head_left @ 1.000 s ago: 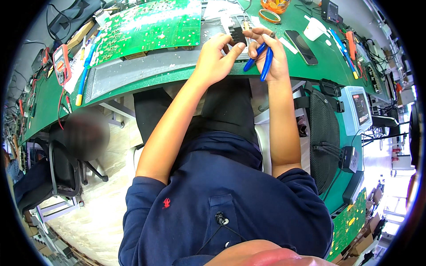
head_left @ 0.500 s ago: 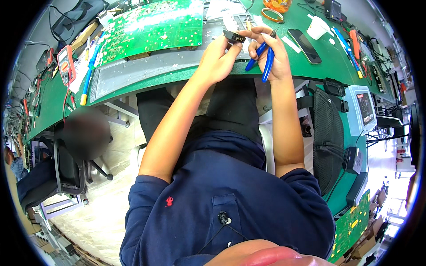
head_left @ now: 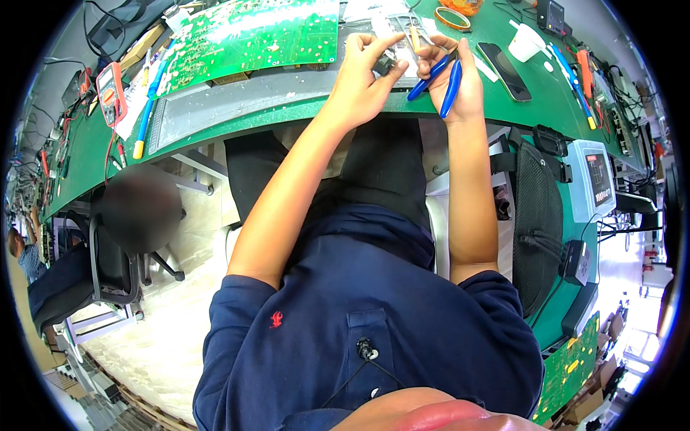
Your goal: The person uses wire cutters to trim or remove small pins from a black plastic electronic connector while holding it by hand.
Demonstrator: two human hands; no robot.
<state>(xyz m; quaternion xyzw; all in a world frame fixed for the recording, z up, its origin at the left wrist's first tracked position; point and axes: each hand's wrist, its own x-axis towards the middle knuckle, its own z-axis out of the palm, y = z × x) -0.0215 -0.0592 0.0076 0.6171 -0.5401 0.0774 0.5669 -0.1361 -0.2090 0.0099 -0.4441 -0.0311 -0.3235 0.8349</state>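
Note:
My left hand [head_left: 356, 90] is closed around a small dark block-shaped part [head_left: 384, 65], pinched between the thumb and fingers; the fingers cover much of it, so its kind is unclear. Just to the right, my right hand [head_left: 467, 90] grips hand pliers with blue handles [head_left: 452, 87]. The handles are spread and point toward me, while the jaws are mostly hidden by my fingers. Both hands are above the near edge of the green bench, a short gap apart.
A large green circuit board [head_left: 266, 47] lies at the left, over a grey mat [head_left: 208, 108]. A multimeter [head_left: 111, 93] is farther left. Rightward are a phone [head_left: 504, 72], a white cup [head_left: 527, 44] and a roll of tape [head_left: 453, 19]. Another person [head_left: 61, 280] sits at left.
My left hand has turned, with its fingers lifted and the dark part tilted. My right hand with the pliers has shifted slightly. The whole view has moved a little to the right.

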